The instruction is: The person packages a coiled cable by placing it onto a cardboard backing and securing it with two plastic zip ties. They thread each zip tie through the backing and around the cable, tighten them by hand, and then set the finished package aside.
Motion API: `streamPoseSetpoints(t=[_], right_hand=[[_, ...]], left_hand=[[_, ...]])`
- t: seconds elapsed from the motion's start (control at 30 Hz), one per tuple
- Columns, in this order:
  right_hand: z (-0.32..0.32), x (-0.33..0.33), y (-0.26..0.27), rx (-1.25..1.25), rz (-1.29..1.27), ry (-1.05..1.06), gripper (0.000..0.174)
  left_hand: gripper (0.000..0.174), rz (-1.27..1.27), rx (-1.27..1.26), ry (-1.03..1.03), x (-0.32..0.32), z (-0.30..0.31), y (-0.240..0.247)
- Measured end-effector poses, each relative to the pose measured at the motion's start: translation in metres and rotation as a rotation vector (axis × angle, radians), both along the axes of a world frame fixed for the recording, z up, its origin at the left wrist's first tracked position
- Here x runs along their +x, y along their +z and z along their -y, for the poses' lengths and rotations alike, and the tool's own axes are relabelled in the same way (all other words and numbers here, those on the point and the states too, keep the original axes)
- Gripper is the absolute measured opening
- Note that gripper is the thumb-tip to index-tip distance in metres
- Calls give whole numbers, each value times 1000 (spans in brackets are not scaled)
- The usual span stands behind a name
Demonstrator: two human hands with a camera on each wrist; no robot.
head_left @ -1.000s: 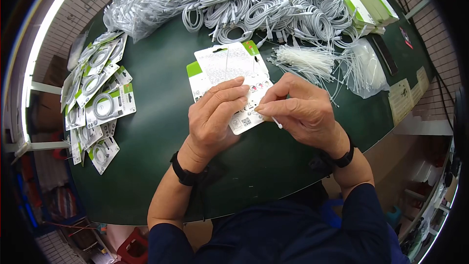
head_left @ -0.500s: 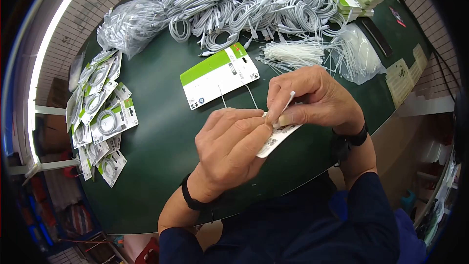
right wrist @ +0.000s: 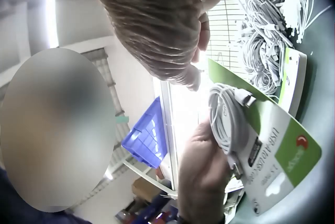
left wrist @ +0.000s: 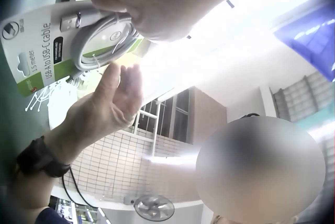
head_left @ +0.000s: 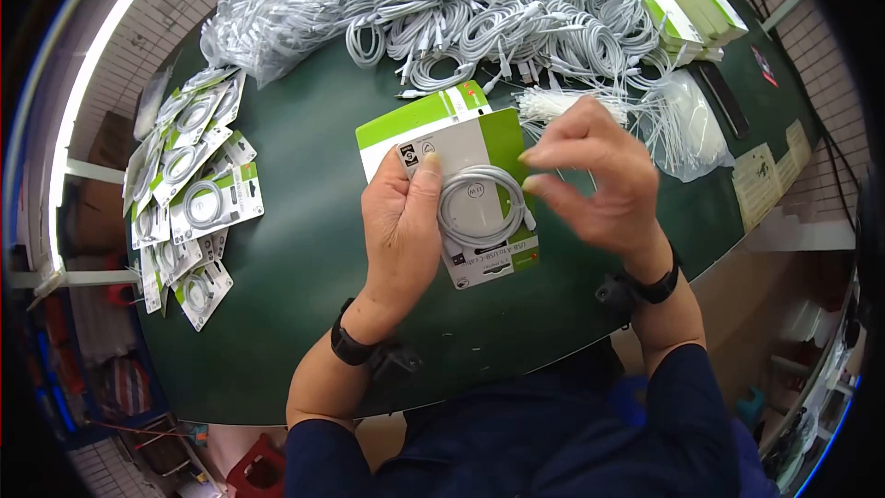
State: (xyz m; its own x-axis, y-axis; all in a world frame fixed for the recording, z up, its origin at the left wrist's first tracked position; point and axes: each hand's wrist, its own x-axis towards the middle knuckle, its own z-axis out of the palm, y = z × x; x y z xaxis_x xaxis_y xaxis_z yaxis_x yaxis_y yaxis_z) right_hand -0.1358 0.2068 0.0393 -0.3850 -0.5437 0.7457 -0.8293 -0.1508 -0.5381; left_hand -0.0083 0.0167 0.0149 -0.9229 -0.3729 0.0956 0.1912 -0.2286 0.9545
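My left hand (head_left: pixel 401 221) grips a white and green packaging card (head_left: pixel 502 129), thumb on its front and fingers behind. On the card's face lies a coiled white USB cable (head_left: pixel 479 207), its plugs along the coil's edge. The printing reads USB-A to USB-C cable, upside down in the head view. To the right of the coil is my right hand (head_left: pixel 599 184), thumb and forefinger bent toward each other with a gap between the tips. Another green and white card (head_left: pixel 419 115) lies on the table, partly behind the held one.
Carded cables (head_left: pixel 203 203) are piled at the left. Along the back lie a heap of coiled grey-white cables (head_left: pixel 516 18) and a plastic bag (head_left: pixel 272 28) of more. White cable ties (head_left: pixel 562 103), a clear bag (head_left: pixel 687 129), a phone (head_left: pixel 724 101) and green-white boxes (head_left: pixel 678 14) are at the right.
The held card has been turned from its printed back to its front, showing the coiled cable. My right hand has let go of the cable tie end and moved off the card to the right.
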Motion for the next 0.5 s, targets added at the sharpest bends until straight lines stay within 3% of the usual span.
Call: streamPoseSetpoints(t=[0.07,0.5], right_hand=[[8,5,-3,113,-256,-41,44],[24,17,-21,154,-377,-132,33]], left_hand=[[31,30,91,1,-3,2,-3],[27,-10,94,-6,-3,-8,-6]])
